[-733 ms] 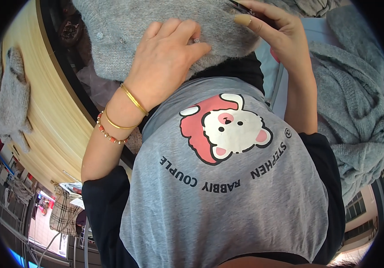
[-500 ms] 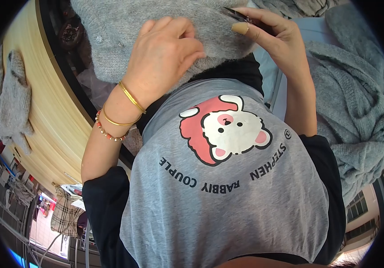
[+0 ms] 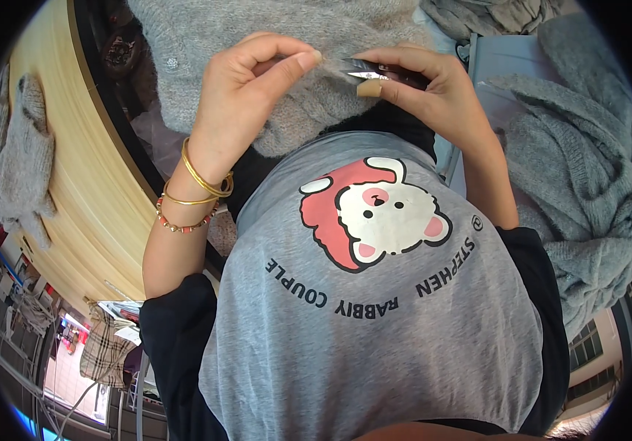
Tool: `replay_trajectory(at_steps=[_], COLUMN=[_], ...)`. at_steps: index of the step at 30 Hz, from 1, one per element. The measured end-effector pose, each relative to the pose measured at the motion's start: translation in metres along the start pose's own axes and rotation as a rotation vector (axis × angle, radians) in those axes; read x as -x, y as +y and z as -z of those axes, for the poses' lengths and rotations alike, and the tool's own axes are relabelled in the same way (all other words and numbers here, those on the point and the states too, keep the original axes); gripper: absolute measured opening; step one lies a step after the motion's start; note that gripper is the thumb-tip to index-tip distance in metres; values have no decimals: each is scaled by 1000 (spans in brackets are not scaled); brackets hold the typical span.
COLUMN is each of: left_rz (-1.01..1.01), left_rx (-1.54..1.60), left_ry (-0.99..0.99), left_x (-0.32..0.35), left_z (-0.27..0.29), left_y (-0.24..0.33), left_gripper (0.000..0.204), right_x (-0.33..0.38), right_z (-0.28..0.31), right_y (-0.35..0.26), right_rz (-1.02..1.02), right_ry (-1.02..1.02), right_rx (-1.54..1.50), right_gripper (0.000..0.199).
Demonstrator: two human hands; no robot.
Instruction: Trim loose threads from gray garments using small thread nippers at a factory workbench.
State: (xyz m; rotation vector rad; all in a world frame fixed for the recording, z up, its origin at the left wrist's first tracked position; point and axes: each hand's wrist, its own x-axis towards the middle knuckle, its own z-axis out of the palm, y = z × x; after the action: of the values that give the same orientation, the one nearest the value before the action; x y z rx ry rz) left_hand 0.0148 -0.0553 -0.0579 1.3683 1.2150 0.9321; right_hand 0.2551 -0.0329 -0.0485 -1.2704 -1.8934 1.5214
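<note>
Across my lap lies a fuzzy grey knit garment (image 3: 183,66) with a small sparkling button-like piece on its left part. Above it, my left hand (image 3: 246,92) is closed, thumb and index fingertip pinched together; anything between them is too fine to make out. My right hand (image 3: 441,92) grips small dark thread snips (image 3: 385,72), their blades pointing left toward the left fingertips with a short gap between. A tan covering (image 3: 369,89) wraps the tip of the right thumb.
A pale wooden table (image 3: 88,162) curves along the left, with grey knit pieces (image 3: 26,147) on it. To the right, more grey knitwear (image 3: 573,169) is heaped beside a blue-grey plastic surface (image 3: 503,59). A checked cloth (image 3: 106,353) hangs at lower left.
My left hand has turned and lifted off the knit, its fingertips now pinched. My right hand has brought the snips left and down, closer to the left fingertips.
</note>
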Motion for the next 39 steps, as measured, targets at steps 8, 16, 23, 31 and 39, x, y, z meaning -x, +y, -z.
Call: replay_trajectory(at_steps=[8, 16, 23, 31, 39], left_rz=[149, 107, 117, 114, 135], left_rx=[137, 89, 80, 76, 95], left_ry=[40, 20, 49, 41, 27], left_x=[1, 4, 7, 6, 9], left_z=[4, 7, 3, 4, 0], left_y=[2, -1, 1, -2, -2], left_gripper=[13, 14, 14, 15, 16], right_x=[0, -4, -10, -8, -6], right_z=[-3, 16, -12, -26, -30], right_y=[2, -1, -2, -11, -8], right_rz=[66, 17, 278, 292, 290], right_ry=[-142, -143, -166, -221, -379], right_rx=[100, 65, -173, -136, -193], right_gripper=[33, 33, 35, 33, 29])
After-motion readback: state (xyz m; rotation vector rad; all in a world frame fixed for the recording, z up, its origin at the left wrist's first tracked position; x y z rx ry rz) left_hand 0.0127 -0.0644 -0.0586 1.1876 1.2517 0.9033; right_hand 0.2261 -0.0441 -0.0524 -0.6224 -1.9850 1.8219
